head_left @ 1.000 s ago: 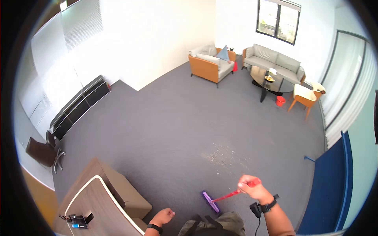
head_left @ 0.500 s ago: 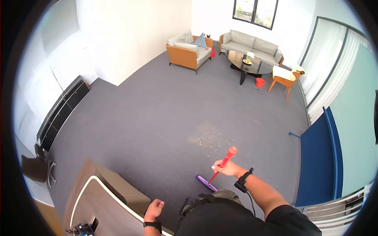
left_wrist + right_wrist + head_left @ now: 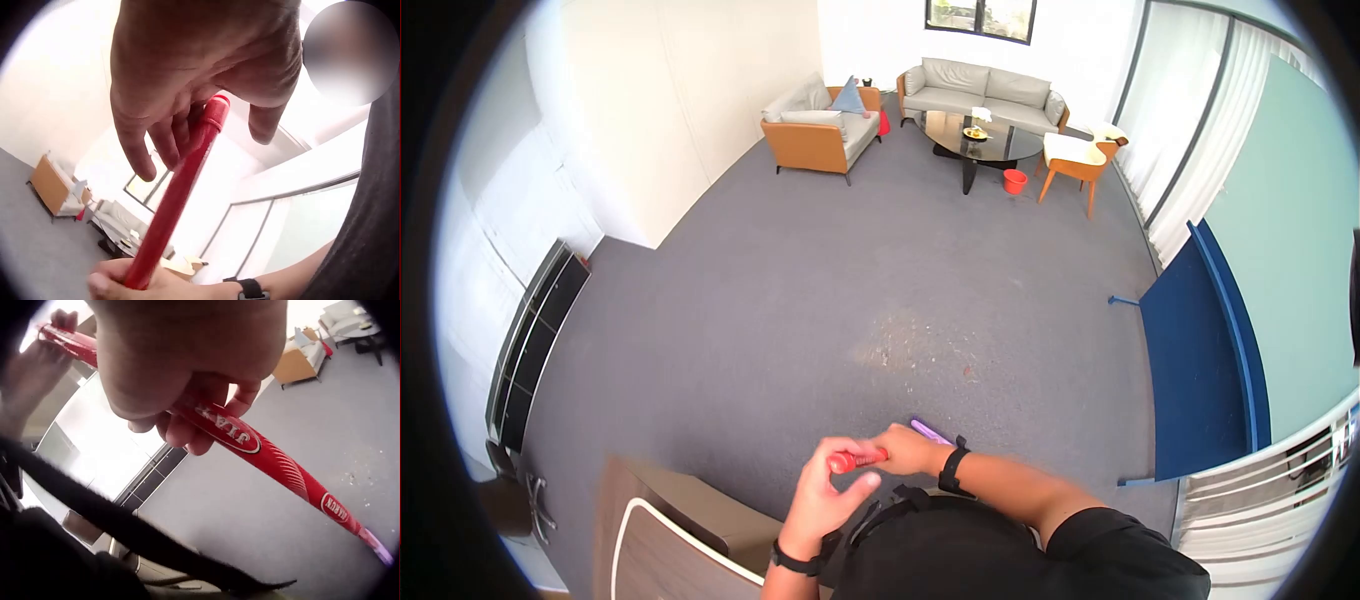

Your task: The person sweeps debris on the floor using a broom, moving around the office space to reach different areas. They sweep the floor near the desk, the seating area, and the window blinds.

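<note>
A broom with a red handle [image 3: 281,467] and a purple head [image 3: 929,431] stands in front of the body, its head low near the grey floor. My right hand [image 3: 910,450] grips the handle below its top, fingers curled round it in the right wrist view. At the handle's upper end is my left hand [image 3: 822,498], its fingers bent loosely beside the red shaft [image 3: 172,209] and its thumb held apart. Ahead of the broom head, pale crumbs and bits of debris [image 3: 905,345] lie scattered on the floor.
A wood-topped desk [image 3: 690,535] is close by at the left. Farther off are an armchair [image 3: 805,148], a sofa [image 3: 960,80], a glass table [image 3: 1010,148], a red bucket [image 3: 1015,182] and a chair [image 3: 1070,165]. A blue panel [image 3: 1200,350] stands at the right.
My right hand has brought the broom handle leftward across the body, its top now tipped toward me. The left hand has risen from beside the desk to the handle's top. The view has turned rightward.
</note>
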`<action>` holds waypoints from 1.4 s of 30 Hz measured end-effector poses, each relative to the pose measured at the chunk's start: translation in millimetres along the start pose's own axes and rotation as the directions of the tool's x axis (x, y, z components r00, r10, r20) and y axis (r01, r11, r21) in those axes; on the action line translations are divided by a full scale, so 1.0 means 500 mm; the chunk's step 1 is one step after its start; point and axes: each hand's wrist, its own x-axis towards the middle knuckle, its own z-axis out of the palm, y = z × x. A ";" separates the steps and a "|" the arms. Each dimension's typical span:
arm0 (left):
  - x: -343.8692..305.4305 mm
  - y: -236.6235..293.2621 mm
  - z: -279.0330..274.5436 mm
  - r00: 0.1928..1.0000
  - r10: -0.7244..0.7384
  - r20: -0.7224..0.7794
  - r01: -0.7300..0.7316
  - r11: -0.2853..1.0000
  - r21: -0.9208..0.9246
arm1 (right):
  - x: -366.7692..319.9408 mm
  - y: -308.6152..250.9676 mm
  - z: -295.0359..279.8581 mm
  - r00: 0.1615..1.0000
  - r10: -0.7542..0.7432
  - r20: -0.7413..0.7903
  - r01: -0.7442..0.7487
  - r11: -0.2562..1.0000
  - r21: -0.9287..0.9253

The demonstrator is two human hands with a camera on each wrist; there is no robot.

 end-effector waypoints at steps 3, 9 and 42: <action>0.020 -0.043 0.020 0.963 -0.227 0.143 0.242 0.966 -0.094 | -0.006 0.043 0.045 0.998 0.063 -0.004 -0.063 0.995 0.077; 0.058 -0.057 0.014 0.934 -0.147 0.326 0.192 0.975 -0.109 | -0.013 0.094 0.047 0.990 0.085 0.113 -0.099 0.987 0.128; 0.918 -0.440 0.502 0.423 -0.472 0.773 0.227 0.881 0.414 | -0.098 1.231 -0.606 0.398 0.795 -0.458 -0.900 0.434 -0.029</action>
